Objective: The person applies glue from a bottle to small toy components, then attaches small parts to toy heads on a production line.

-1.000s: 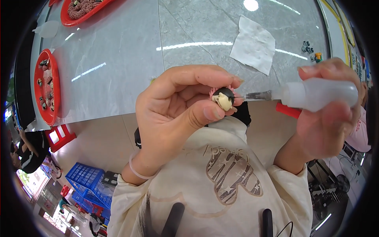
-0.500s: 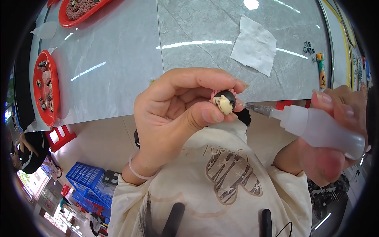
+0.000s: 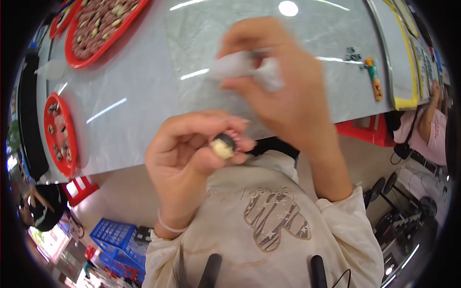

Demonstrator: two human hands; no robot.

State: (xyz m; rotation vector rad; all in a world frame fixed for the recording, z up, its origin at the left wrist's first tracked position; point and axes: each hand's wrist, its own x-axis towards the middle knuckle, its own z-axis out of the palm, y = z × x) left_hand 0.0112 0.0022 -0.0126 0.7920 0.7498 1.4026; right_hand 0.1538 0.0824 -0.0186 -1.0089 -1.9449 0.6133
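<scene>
My left hand (image 3: 185, 156) pinches a small figurine head (image 3: 223, 146) between thumb and fingers, above my lap near the table's front edge. The head has a pale yellow face, a black band and pink hair. Out over the table, my right hand (image 3: 293, 79) is closed round a whitish squeeze bottle (image 3: 228, 66), smeared by motion. A second white patch shows by its palm; whether this is the bottle or the paper sheet, I cannot tell. A dark tip shows between the white parts.
Red trays (image 3: 72, 139) with pink and cream pieces stand on the left of the grey table (image 3: 149, 86). Near them lies a translucent bottle (image 3: 51, 70). Small dark parts (image 3: 353, 55) and an orange-green tube (image 3: 373, 79) lie at the right. Another person (image 3: 434, 129) is at the far right.
My right hand has swung from the right inward over the table, taking the bottle's tip off the figurine head. My left hand has moved left and lower. The paper sheet no longer shows flat.
</scene>
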